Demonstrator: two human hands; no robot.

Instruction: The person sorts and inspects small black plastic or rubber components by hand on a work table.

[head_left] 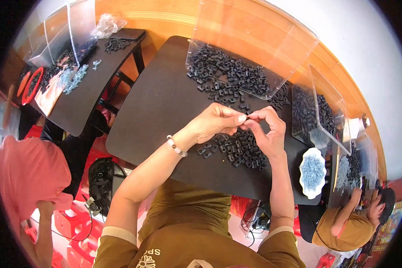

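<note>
Over the dark table [152,98] my left hand [216,121] and my right hand [269,129] meet, thumbs and fingertips pinched together. Between them is a small black part [247,119], mostly hidden by the fingers. My left wrist wears a beaded bracelet [176,146]. Just below the hands lies a loose pile of small black plastic pieces [243,151], blocky and with holes. Beyond the hands, more of the same pieces [228,71] spill from a clear plastic bin [295,33] tipped on its side.
On the right stand a second clear bin [321,105] of black pieces and a white scalloped dish [304,190] of small grey-blue bits. People sit at neighbouring tables, one in a pink shirt [33,174] at left, another in a brown shirt [350,223] at right. Red stools [76,228] stand below.
</note>
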